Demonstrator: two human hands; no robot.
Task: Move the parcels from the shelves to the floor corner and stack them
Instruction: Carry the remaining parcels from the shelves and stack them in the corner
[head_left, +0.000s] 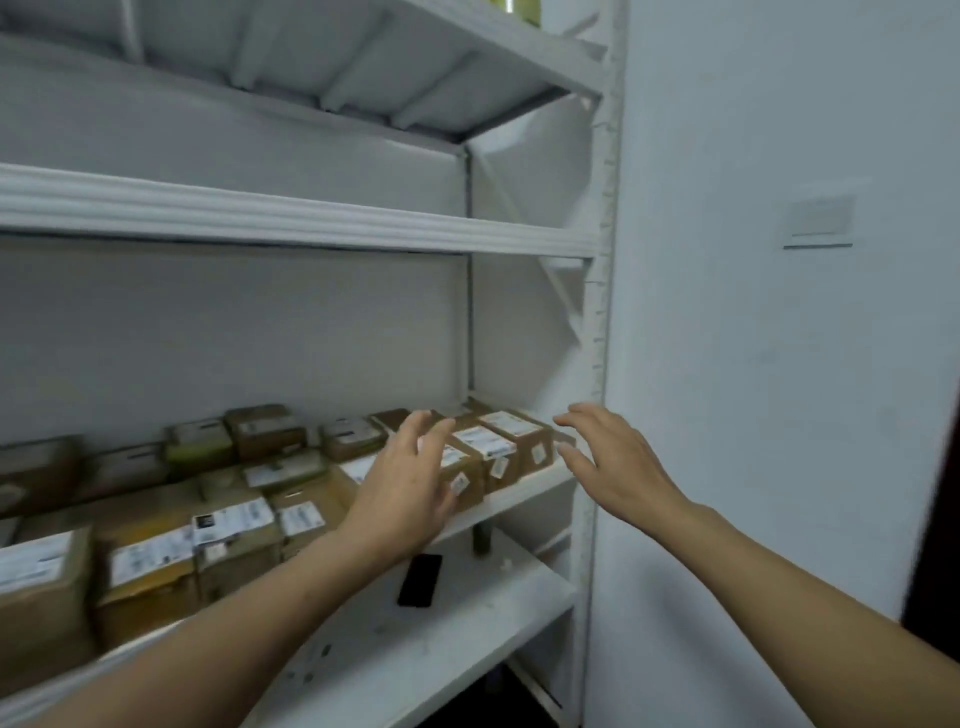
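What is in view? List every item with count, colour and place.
parcels: over a dozen, exact count lost to blur; brown with white labels; on the shelf at hand level.
shelving unit: one, white, against the wall.
phone: one, black, lying flat on the shelf below the parcels.
wall switch: one, white, on the wall right of the shelving.
left hand: one, fingers spread, in front of the rightmost parcels, holding nothing.
right hand: one, fingers spread, just right of those parcels, holding nothing.

Matt brown cardboard parcels (511, 449) w/ white paper labels; white-painted metal shelf (291, 218); glossy black phone (420, 579).
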